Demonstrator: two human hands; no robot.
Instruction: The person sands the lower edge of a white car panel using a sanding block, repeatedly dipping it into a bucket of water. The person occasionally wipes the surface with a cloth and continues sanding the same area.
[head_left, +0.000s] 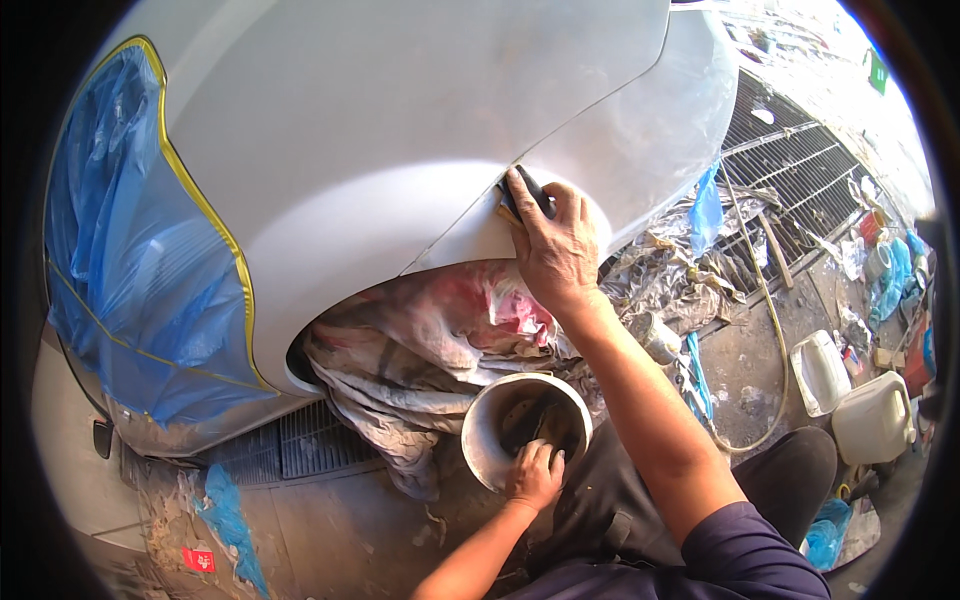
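Note:
My right hand (559, 244) grips a dark sanding block (531, 193) against the pale car body panel (390, 202), beside the panel seam and above the wheel arch. A strip of brownish sheet shows under the block. My left hand (536, 474) reaches over the near rim of a whitish plastic bucket (484, 435); its fingertips touch a dark, wet-looking thing inside, and whether they grip it cannot be told. Stained cloth (405, 360) hangs in the wheel arch behind the bucket. Blue masking film (180, 300), edged with yellow tape (202, 196), covers the car's window area at the left.
Metal floor grating (787, 161) runs beneath and beyond the car. Crumpled sheeting (675, 277), a thin hose (780, 360), a white jerrycan (870, 420) and a cut container (820, 373) lie at the right. Blue plastic (229, 517) lies at the lower left.

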